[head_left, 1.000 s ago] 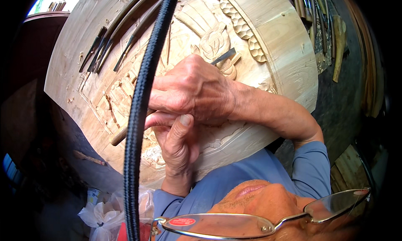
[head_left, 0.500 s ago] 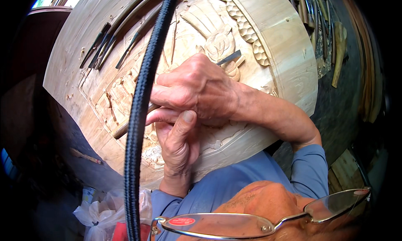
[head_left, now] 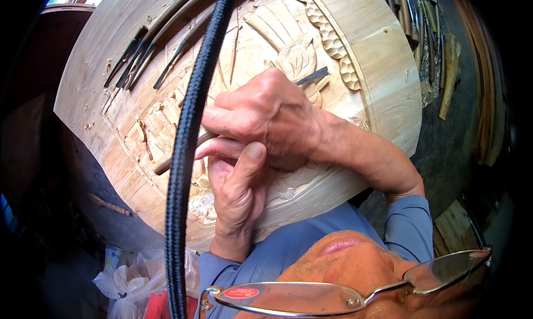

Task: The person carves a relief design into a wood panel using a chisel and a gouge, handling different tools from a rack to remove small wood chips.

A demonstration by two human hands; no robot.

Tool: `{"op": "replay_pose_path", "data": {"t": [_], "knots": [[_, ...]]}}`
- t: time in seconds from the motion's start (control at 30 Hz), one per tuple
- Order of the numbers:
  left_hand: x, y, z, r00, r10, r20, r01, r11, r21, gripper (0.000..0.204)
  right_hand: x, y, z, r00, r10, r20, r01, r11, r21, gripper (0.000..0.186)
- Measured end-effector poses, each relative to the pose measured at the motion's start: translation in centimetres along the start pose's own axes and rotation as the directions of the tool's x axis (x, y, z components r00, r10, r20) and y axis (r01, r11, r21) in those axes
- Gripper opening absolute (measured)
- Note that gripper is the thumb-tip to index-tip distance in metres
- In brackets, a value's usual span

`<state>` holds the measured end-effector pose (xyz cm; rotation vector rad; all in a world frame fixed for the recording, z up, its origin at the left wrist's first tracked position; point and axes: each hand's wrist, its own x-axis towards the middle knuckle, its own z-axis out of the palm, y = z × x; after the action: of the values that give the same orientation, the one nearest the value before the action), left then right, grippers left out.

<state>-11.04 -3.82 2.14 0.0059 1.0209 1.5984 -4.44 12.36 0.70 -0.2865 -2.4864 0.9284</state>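
My right hand (head_left: pixel 266 111) is closed in a fist over a chisel (head_left: pixel 313 77). The dark flat blade sticks out past the knuckles to the upper right, and the rounded wooden handle end emerges at the lower left, partly behind a dark cord. Beneath, my left hand (head_left: pixel 236 188) meets it, its thumb pressed against the right hand's lower side. Most of the left fingers are hidden, so what they grip cannot be seen. Both hands are over a pale carved wooden panel (head_left: pixel 383 69) with relief figures and a scalloped border; the blade lies close over the carving.
A braided dark cord (head_left: pixel 191 108) crosses the view. Several chisels (head_left: pixel 133 64) lie on the panel's upper left. More hand tools (head_left: pixel 425 36) and a wooden club-like piece (head_left: pixel 450 75) are at the far right. A plastic bag (head_left: pixel 127 283) stands at lower left.
Both hands and the chisel have shifted slightly to the right, the blade pushing a little farther over the carving. The handle end has moved up. The grip looks the same.
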Motion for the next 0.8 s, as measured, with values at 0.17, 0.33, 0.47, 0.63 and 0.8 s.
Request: {"op": "replay_pose_path", "data": {"t": [0.17, 0.33, 0.47, 0.63, 0.8], "knots": [[-0.1, 0.5, 1.0, 0.999, -0.03, 0.023, 0.029, 0.998, 0.057, 0.079, -0.2, 0.2, -0.3, 0.999, -0.036, -0.021, 0.036, 0.999, 0.002, 0.05], [-0.7, -1.2, 0.1, 0.989, 0.15, -0.019, -0.148, 0.987, 0.065, 0.082, -0.1, -0.3, -0.2, 0.997, -0.063, -0.053, 0.066, 0.996, 0.051, 0.05], [-0.8, -1.5, 0.0, 0.981, 0.193, 0.033, -0.191, 0.981, -0.033, 0.081, -0.1, -0.4, -0.1, 0.996, -0.066, -0.059, 0.07, 0.995, 0.066, 0.05], [-0.4, -0.8, 1.1, 0.99, 0.139, 0.0, -0.138, 0.985, 0.106, 0.078, -0.1, -0.3, -0.2, 0.998, -0.056, -0.034, 0.059, 0.994, 0.088, 0.049], [-0.4, -0.7, 0.0, 0.996, 0.093, 0.009, -0.094, 0.993, 0.067, 0.072, -0.2, -0.1, 0.0, 1.0, -0.029, -0.004, 0.029, 0.996, 0.083, 0.047]]}}
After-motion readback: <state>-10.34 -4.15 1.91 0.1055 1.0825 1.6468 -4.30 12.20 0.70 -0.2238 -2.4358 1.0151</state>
